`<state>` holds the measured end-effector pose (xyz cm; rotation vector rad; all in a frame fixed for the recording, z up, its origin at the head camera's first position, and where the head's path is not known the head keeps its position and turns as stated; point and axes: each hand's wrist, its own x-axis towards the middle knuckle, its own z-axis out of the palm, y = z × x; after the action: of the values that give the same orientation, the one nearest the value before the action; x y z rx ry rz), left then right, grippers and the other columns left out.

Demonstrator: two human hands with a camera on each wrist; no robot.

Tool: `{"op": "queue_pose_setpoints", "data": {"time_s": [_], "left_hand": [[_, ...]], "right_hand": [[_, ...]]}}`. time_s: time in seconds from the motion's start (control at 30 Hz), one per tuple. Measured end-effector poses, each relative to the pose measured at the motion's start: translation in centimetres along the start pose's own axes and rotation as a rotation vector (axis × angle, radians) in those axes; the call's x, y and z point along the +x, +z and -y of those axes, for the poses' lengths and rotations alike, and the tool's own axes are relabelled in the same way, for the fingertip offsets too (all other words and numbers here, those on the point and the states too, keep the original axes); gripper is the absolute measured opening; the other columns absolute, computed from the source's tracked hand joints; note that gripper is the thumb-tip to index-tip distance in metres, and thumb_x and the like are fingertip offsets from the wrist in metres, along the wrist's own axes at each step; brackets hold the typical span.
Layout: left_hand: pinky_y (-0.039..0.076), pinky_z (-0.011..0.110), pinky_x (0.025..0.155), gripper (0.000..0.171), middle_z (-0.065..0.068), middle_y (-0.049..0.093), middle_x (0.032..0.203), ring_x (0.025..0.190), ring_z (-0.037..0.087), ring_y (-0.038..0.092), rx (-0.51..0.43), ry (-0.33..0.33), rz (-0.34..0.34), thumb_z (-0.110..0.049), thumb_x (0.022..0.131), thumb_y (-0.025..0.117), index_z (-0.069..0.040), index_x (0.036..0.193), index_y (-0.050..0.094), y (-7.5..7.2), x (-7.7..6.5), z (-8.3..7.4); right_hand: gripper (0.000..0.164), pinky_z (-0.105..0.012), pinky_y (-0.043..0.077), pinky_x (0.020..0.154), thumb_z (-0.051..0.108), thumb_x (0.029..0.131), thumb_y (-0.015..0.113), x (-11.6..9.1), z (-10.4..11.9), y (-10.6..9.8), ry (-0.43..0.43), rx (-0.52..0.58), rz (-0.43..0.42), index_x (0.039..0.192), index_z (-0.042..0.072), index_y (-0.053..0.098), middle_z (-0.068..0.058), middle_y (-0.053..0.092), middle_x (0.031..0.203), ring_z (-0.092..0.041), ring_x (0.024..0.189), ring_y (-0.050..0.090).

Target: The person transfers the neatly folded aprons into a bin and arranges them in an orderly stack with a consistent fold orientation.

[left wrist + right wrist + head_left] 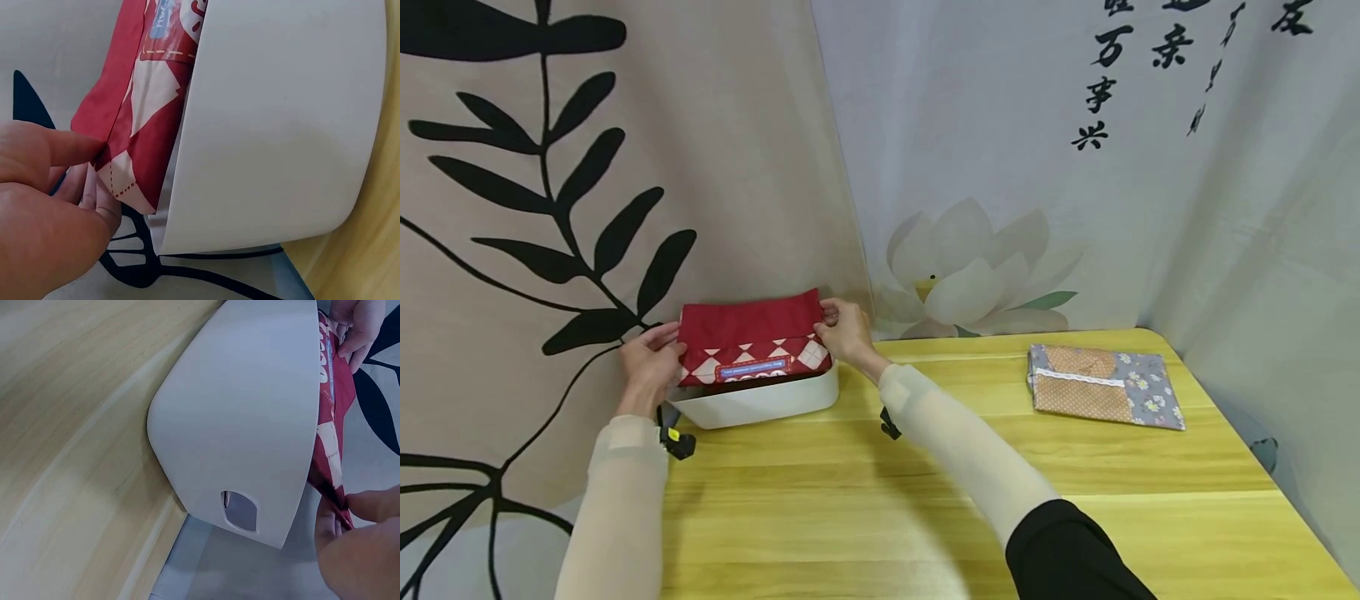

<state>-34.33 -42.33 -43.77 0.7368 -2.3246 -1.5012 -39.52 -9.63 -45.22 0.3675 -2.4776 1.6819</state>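
Note:
A folded red cloth [748, 323] with a cream diamond pattern and a blue label lies across the top of a white bin [767, 405] at the table's back left. My left hand [649, 367] pinches the cloth's left edge between thumb and fingers, as the left wrist view shows up close. At the opposite end, my right hand [848, 340] pinches the right edge, thumb on top. The cloth's front sags at the bin's rim, and most of the bin's inside is hidden under it. An oval cutout [240, 511] shows in the bin's end wall.
A folded grey floral cloth [1153, 392] with a tan dotted patch and white lace lies at the table's right. The yellow wooden table [820, 517] ends against curtains [737, 167] printed with leaves, a lotus and writing.

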Motion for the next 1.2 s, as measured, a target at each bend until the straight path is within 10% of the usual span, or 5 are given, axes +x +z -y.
{"op": "queue_pose_setpoints", "data": {"time_s": [0.37,0.6,0.83,1.2], "left_hand": [[0.06,0.024,0.114,0.053,0.008,0.063,0.167,0.133,0.014,0.068,0.04,-0.003,0.003,-0.011,0.113,0.064,-0.021,0.164,0.061,-0.3,-0.1,0.1],[0.06,0.015,0.104,0.055,0.013,0.059,0.169,0.122,0.005,0.067,-0.021,0.043,-0.02,-0.011,0.111,0.066,-0.012,0.165,0.058,-0.3,-0.2,0.1],[0.053,0.034,0.128,0.057,0.012,0.058,0.171,0.143,0.018,0.064,0.027,0.101,-0.021,-0.022,0.111,0.067,-0.011,0.166,0.057,0.1,-0.7,-0.3],[0.047,0.056,0.133,0.068,0.015,0.049,0.177,0.161,0.037,0.053,0.162,0.204,0.134,-0.041,0.116,0.062,-0.012,0.174,0.044,0.3,-2.3,-0.7]], "right_hand": [[0.044,-0.037,0.067,0.107,0.004,0.104,0.079,0.1,0.3,0.2,-0.009,-0.036,0.047,0.147,0.003,0.073,-0.016,0.081,0.136,-0.029,0.12,0.08],[0.043,-0.035,0.068,0.105,0.004,0.104,0.078,0.2,0.1,0.2,-0.007,0.002,0.077,0.147,0.002,0.072,-0.016,0.08,0.14,-0.029,0.123,0.081],[0.045,-0.037,0.068,0.103,0.014,0.105,0.078,-0.2,0.1,-0.7,-0.016,0.05,0.119,0.148,0.004,0.071,-0.016,0.078,0.143,-0.031,0.123,0.079],[0.057,-0.049,0.063,0.115,0.029,0.107,0.076,-0.8,0.2,-1.9,-0.047,0.025,0.211,0.159,0.01,0.062,-0.015,0.072,0.154,-0.034,0.136,0.072]]}}
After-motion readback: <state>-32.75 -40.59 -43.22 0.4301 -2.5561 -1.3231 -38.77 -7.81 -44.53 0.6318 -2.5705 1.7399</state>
